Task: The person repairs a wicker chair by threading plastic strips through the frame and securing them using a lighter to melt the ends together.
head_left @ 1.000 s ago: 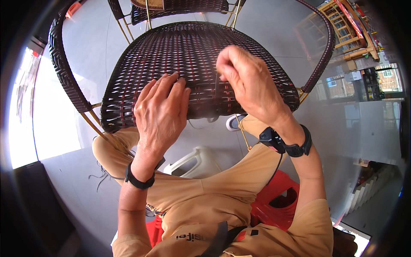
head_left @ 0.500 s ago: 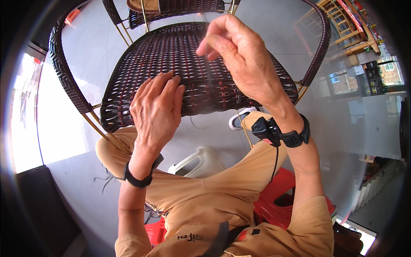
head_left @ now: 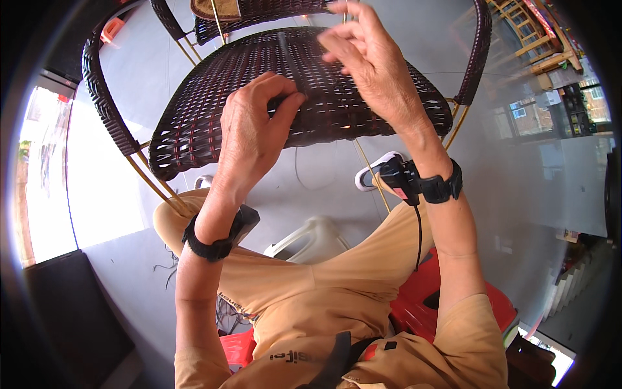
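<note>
In front of me is a dark brown woven chair seat [head_left: 220, 97], with thin red lines in its weave and a gold metal frame. Above its near left part, my left hand [head_left: 256, 126] is closed, thumb against curled forefinger. A thin dark strip [head_left: 289, 58], blurred by motion, runs up and away from those fingertips. My right hand [head_left: 376, 71] is raised over the seat's far right side, fingers bent and apart, some smeared. Nothing shows in it. Both wrists wear black straps, the right with a small black camera [head_left: 396, 178].
Braided armrests [head_left: 103, 97] curve up on both sides of the seat. Another woven chair [head_left: 259, 23] stands behind it. A white plastic piece [head_left: 311, 240] lies on the floor between my legs. Red plastic [head_left: 418, 305] shows beneath me, and wooden frames [head_left: 528, 39] stand far right.
My left hand has lifted off the weave, moved right and away, and closed on the dark strip. My right hand has moved farther away and slightly right, its fingers spreading from a pinch.
</note>
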### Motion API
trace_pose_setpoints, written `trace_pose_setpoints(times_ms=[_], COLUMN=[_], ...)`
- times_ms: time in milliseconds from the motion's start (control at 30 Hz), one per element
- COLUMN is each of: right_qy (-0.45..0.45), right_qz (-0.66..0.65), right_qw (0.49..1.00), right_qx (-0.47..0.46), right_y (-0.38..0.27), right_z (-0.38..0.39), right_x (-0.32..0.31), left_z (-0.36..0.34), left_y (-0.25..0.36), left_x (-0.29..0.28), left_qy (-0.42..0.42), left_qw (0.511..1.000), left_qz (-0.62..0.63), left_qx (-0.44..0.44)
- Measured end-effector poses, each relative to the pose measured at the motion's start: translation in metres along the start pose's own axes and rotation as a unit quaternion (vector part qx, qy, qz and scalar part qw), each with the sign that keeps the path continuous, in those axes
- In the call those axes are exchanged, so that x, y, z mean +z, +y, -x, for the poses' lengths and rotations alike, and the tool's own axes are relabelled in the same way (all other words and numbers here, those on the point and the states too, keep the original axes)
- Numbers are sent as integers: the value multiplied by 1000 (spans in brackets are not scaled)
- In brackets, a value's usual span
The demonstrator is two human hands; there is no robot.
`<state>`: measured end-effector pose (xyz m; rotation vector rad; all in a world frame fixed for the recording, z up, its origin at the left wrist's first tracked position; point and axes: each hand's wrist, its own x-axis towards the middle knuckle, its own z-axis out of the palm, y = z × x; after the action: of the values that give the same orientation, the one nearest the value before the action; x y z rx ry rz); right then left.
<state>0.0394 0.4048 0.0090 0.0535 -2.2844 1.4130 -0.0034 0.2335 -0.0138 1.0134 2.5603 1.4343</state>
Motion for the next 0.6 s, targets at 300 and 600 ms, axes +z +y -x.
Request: trace_pose_setpoints(times_ms=[300, 600], right_qy=[-64, -78], right_qz=[154, 142], right_qw=[986, 986], right_qx=[24, 31], right_y=[26, 29], right_z=[6, 5], right_x=[-2, 1], left_z=[1, 2], left_y=[4, -4], left_x=[3, 11], left_qy=[1, 98], left_qw=[998, 991], left_qz=[-39, 45], left_qx=[52, -80])
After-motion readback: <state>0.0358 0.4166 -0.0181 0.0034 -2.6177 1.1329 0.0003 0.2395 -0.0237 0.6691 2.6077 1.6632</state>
